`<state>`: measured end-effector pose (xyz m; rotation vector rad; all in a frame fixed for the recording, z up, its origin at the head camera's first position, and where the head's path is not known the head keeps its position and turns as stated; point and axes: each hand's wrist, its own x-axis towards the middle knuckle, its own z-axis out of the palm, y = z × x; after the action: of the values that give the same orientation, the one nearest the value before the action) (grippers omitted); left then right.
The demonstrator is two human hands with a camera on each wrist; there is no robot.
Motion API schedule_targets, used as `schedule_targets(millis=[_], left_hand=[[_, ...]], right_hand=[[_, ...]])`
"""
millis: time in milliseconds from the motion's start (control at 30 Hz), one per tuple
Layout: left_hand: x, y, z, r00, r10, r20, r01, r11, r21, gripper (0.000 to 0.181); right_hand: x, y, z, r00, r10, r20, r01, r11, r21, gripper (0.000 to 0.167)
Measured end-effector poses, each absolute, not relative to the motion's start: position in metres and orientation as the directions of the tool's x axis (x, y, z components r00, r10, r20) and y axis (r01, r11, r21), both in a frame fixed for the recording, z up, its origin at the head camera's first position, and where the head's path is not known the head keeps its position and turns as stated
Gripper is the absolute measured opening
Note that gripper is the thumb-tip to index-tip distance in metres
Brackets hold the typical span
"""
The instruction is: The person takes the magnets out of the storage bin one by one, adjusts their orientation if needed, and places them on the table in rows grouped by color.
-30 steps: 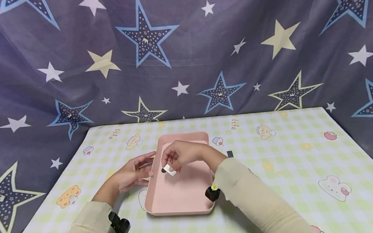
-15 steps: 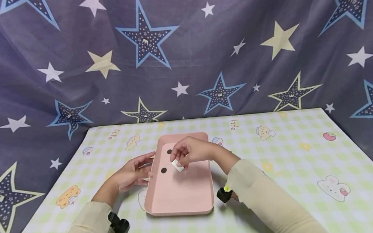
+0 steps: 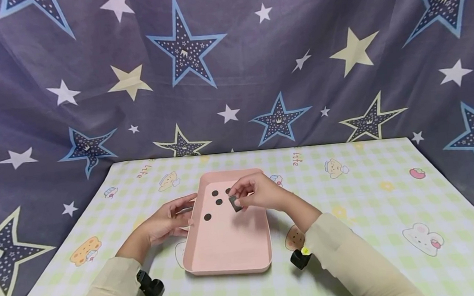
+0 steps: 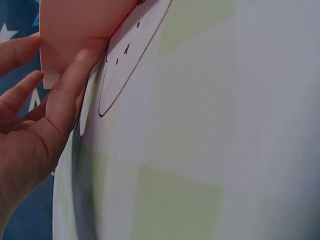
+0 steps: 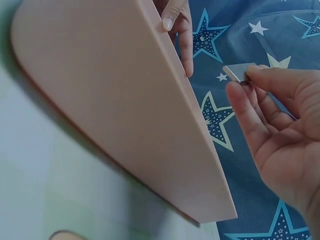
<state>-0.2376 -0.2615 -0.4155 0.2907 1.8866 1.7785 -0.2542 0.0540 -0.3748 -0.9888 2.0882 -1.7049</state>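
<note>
My right hand (image 3: 263, 193) pinches a small flat rectangular piece (image 3: 236, 204) between thumb and fingers, above the pink tray (image 3: 227, 253). The piece shows a dark face in the head view and a pale edge in the right wrist view. Inside the tray lie several flat black discs, among them a black disc (image 3: 207, 217) nearer the left wall. My left hand (image 3: 167, 224) rests against the tray's left side with fingers extended; in the left wrist view its thumb (image 4: 92, 50) touches the outer wall.
A green-and-white checked cloth (image 3: 371, 249) with printed cartoon figures covers the table. Behind the table hangs a dark curtain (image 3: 229, 72) with stars. Black wrist cameras sit below both sleeves, such as the camera (image 3: 151, 286) on the left.
My right hand has drawn right and slightly back, turning the piece from its white face to its dark face. More black discs have come into sight in the tray. The left hand stays put.
</note>
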Motion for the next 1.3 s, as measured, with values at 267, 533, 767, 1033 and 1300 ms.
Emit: schedule_targets(millis=[267, 533, 767, 1033, 1300], left_hand=[[-0.238, -0.262, -0.416, -0.835, 0.503, -0.221, -0.194, 0.106, 0.975, 0.080], [-0.238, -0.262, -0.416, -0.834, 0.506, -0.222, -0.186, 0.121, 0.975, 0.079], [-0.238, -0.262, -0.416, -0.833, 0.507, -0.220, -0.181, 0.126, 0.975, 0.079], [-0.238, -0.261, -0.416, -0.832, 0.513, -0.213, -0.181, 0.113, 0.977, 0.078], [-0.238, -0.261, -0.415, -0.832, 0.511, -0.214, -0.183, 0.111, 0.977, 0.078]], right_hand=[[-0.248, 0.063, -0.382, -0.804, -0.548, 0.232, -0.314, 0.060, -0.947, 0.021], [-0.240, 0.072, -0.386, -0.867, -0.447, 0.220, -0.247, 0.001, -0.969, 0.019], [-0.234, 0.081, -0.388, -0.886, -0.392, 0.249, -0.255, -0.036, -0.966, 0.020], [-0.228, 0.096, -0.392, -0.904, -0.351, 0.244, -0.251, -0.028, -0.968, 0.022], [-0.227, 0.113, -0.393, -0.902, -0.357, 0.242, -0.265, 0.014, -0.964, 0.022]])
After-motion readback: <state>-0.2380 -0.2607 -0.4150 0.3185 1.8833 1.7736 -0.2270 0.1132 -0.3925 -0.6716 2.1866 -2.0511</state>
